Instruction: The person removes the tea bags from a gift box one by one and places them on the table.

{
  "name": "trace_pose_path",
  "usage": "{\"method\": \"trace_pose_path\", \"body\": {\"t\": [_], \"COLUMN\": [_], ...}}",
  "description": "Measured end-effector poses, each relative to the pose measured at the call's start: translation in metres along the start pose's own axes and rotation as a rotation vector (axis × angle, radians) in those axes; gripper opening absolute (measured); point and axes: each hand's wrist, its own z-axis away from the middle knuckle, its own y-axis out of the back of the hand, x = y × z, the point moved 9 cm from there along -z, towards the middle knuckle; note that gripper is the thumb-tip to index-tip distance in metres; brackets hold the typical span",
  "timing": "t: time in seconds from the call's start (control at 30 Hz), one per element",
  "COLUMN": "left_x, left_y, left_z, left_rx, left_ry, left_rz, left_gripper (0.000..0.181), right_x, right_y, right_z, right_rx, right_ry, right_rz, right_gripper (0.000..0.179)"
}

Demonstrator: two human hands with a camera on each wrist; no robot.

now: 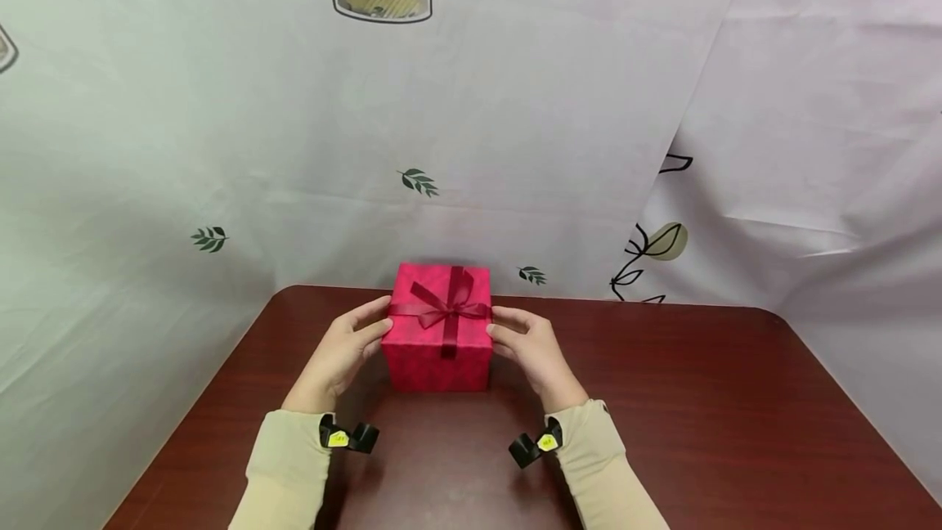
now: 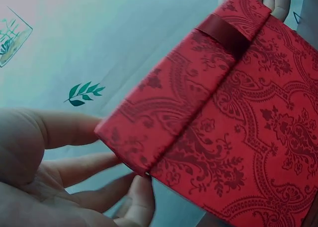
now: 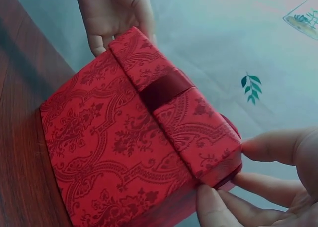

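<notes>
A red gift box (image 1: 437,372) with a dark damask pattern stands on the table, its lid (image 1: 415,334) fitted over the top. Across the lid runs a dark red ribbon tied in a bow (image 1: 449,312). My left hand (image 1: 342,348) grips the lid's left side; in the left wrist view its thumb (image 2: 139,199) sits at the lid's lower edge, the fingers at the corner. On the opposite side my right hand (image 1: 536,354) grips the lid, and the right wrist view has that thumb (image 3: 211,204) against the lower edge. The box's inside is hidden.
The dark red-brown wooden table (image 1: 662,399) extends on both sides of the box. Behind it hangs a pale cloth (image 1: 545,105) printed with leaves and a jar, close to the table's back edge. Each wrist wears a black camera strap (image 1: 348,437).
</notes>
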Motion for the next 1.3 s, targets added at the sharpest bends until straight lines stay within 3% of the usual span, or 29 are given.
{"method": "trace_pose_path", "body": {"t": [0.23, 0.43, 0.83, 1.1, 1.3], "left_x": [0.015, 0.027, 0.053, 0.067, 0.071], "left_y": [-0.002, -0.006, -0.009, 0.003, 0.017], "left_z": [0.002, 0.006, 0.021, 0.030, 0.037], "left_rx": [0.033, 0.055, 0.101, 0.154, 0.179], "left_ry": [-0.092, -0.142, -0.243, -0.274, -0.258], "left_rz": [0.106, 0.183, 0.225, 0.233, 0.216], "left_gripper": [0.055, 0.054, 0.053, 0.052, 0.050], "right_x": [-0.019, -0.028, -0.055, -0.063, -0.062], "right_y": [0.000, 0.001, -0.002, -0.017, -0.034], "right_z": [0.002, 0.007, 0.023, 0.032, 0.044], "right_rx": [0.044, 0.076, 0.070, -0.011, -0.037], "right_ry": [0.125, 0.168, 0.262, 0.291, 0.299], "right_rz": [-0.023, -0.081, -0.060, -0.033, -0.041], "right_gripper": [0.037, 0.036, 0.036, 0.043, 0.048]}}
